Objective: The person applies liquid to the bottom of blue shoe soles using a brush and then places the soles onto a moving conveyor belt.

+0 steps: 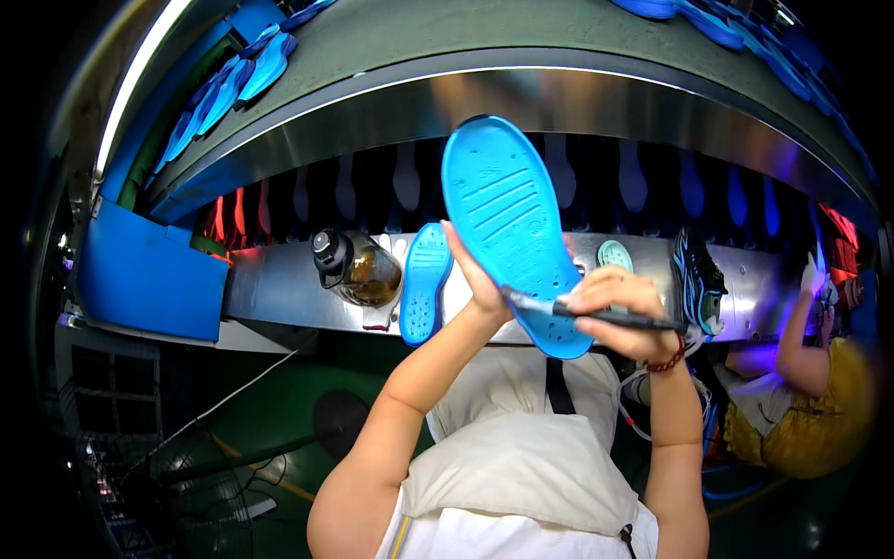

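Note:
A bright blue shoe sole (507,200) is held up in front of me, its broad end pointing away and its ridged, dotted face toward me. My left hand (475,279) grips it along the left edge, with fingertips showing at the right edge. In my right hand (622,306) is a brush (643,321) with a dark handle. The brush's pale tip lies across the lower part of the sole; whether it touches is hard to tell. Another blue sole (426,284) rests on the metal ledge (270,279), left of my left hand.
On the ledge stand a bottle of brownish liquid (365,270), a small pale green round dish (615,253) and a black shoe (697,279). Beyond runs a conveyor belt (419,37) carrying blue soles (265,70). A person (792,391) works at the right; a fan (177,494) stands lower left.

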A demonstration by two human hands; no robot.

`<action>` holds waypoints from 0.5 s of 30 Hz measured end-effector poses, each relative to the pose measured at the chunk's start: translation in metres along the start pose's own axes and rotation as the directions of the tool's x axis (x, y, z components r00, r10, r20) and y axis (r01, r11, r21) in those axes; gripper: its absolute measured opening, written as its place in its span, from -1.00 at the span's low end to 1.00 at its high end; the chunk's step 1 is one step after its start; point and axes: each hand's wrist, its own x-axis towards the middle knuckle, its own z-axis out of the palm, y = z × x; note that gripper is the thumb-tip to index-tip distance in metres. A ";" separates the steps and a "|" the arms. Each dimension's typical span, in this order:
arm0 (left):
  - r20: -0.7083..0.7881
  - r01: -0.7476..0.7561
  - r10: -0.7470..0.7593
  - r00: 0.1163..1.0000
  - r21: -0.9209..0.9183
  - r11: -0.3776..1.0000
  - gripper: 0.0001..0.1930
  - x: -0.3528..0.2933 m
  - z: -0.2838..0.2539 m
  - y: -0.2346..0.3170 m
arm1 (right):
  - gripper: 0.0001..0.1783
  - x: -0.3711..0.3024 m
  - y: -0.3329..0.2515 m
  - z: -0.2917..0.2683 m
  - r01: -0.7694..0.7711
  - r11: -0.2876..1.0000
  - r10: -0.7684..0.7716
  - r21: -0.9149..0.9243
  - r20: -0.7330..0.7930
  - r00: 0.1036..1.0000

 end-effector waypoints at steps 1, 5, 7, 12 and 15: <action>0.063 -0.024 0.026 0.998 -0.031 0.999 0.08 0.000 -0.001 0.004 | -0.77 -0.001 -0.006 0.002 0.033 0.999 -0.033 -0.004 0.046 0.998; 0.049 -0.061 0.061 0.997 -0.001 0.998 0.10 0.005 -0.002 0.014 | -0.77 -0.007 -0.007 -0.003 0.020 0.986 -0.027 0.165 0.038 0.999; 0.026 -0.053 0.055 0.998 -0.060 0.997 0.10 0.008 0.005 0.016 | -0.75 -0.004 0.001 -0.007 0.011 1.000 -0.012 -0.009 -0.118 0.993; 0.056 -0.085 0.086 0.995 -0.019 0.996 0.06 0.009 0.007 0.032 | -0.77 -0.007 -0.018 -0.005 0.008 0.990 -0.030 0.140 0.153 0.988; 0.050 -0.092 0.092 0.995 0.003 0.996 0.05 0.012 0.008 0.033 | -0.78 -0.010 -0.002 -0.009 -0.058 0.993 0.073 0.107 -0.134 0.988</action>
